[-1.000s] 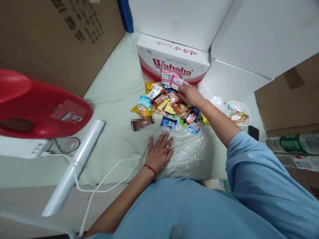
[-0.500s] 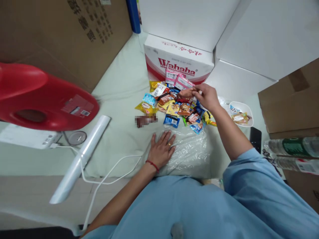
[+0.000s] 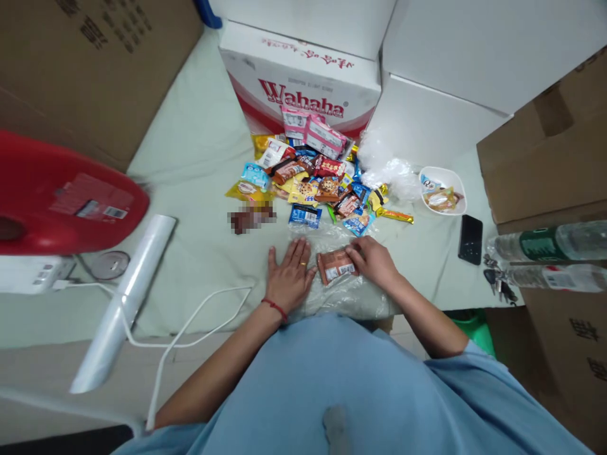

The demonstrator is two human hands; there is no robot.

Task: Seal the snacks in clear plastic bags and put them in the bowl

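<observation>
A brown snack packet (image 3: 337, 265) lies over a sheet of clear plastic (image 3: 327, 300) close to my body. My right hand (image 3: 374, 260) pinches the packet's right end between thumb and fingers. Flat on the left part of the plastic rests my left hand (image 3: 290, 272), fingers stretched out, just left of the packet and holding nothing. Beyond both hands is a heap of wrapped snacks (image 3: 327, 188) in many colours, with a blue packet (image 3: 305, 216) at its near side. Pink packets (image 3: 327, 136) lean at the back of the heap.
A white Wahaba-lettered box (image 3: 303, 88) stands behind the heap. To the right are crumpled clear plastic (image 3: 391, 165), a white bowl (image 3: 462, 205) with packets, a phone (image 3: 471, 239), keys (image 3: 497, 281) and bottles (image 3: 543, 245). Leftward lie a plastic film roll (image 3: 126, 300), white cable (image 3: 203, 306) and red container (image 3: 71, 196).
My right hand has brought the brown packet from the heap toward me, down onto the clear plastic. My left hand stays flat on the plastic. The camera view has shifted right.
</observation>
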